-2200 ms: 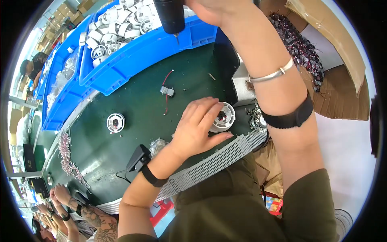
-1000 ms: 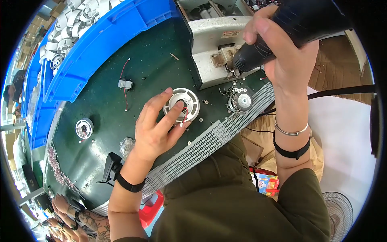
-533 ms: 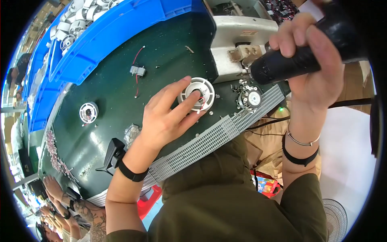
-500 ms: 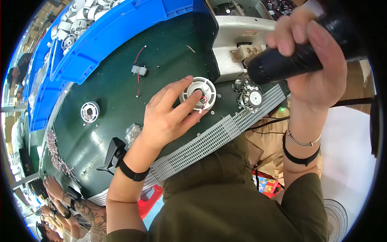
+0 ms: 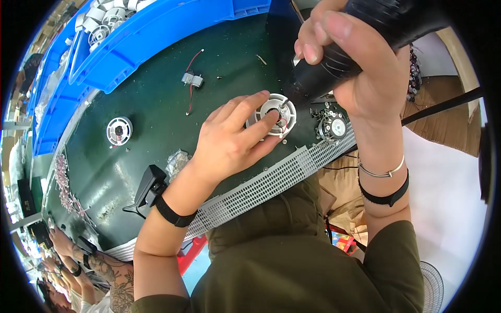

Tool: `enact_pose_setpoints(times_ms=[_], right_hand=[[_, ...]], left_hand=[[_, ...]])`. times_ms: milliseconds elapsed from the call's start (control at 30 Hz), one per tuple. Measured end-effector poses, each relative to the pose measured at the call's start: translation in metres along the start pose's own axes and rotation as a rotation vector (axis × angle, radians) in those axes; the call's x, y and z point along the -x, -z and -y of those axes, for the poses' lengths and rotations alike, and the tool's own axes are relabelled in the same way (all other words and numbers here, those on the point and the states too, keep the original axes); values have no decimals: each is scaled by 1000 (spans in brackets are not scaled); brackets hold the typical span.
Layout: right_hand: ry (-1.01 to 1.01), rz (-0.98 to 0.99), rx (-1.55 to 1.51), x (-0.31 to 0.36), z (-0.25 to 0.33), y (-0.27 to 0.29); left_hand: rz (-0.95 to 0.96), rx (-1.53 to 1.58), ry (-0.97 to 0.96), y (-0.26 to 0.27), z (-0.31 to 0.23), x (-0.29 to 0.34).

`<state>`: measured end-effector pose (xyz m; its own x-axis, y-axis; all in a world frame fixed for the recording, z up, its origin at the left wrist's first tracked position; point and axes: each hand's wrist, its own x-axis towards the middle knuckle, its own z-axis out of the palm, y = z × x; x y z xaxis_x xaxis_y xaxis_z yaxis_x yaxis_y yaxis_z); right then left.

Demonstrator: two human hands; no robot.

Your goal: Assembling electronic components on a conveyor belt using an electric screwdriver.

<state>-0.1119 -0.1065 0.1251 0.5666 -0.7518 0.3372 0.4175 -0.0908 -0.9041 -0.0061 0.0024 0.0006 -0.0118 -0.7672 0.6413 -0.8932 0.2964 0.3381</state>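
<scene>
A white round plastic housing with a red wire lies on the green tabletop. My left hand grips it, fingers on its rim and over its centre. In my right hand is a black, thick-bodied electric screwdriver, slanting down to the left. Its bit reaches the housing's upper edge; whether it sits in a screw is too small to tell. Just right of the housing, a round metal piece has small screws clustered about it.
A similar white housing sits at left. A small grey motor with red wires lies farther back. Blue bins of white parts line the far side. A perforated strip edges the table. Another person's tattooed arm is at lower left.
My right hand has brought the screwdriver left and down, so its bit meets the housing. My left hand still holds the housing. The whole view has shifted slightly.
</scene>
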Motion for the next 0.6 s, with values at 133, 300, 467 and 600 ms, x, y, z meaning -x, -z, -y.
enact_pose_setpoints(times_ms=[133,300,467,600], right_hand=[[18,-16,40,-1,-1,2],[6,-22,41,-2,-6,-1],[0,-37,39,0,-7,-1],[-53,-54,27,8,-5,-13]], left_hand=[[-3,2,-4,-2,0,-1],[-26,16,-5,-2,2,1],[-26,23,6,-5,1,0],[-27,28,13,-4,1,1]])
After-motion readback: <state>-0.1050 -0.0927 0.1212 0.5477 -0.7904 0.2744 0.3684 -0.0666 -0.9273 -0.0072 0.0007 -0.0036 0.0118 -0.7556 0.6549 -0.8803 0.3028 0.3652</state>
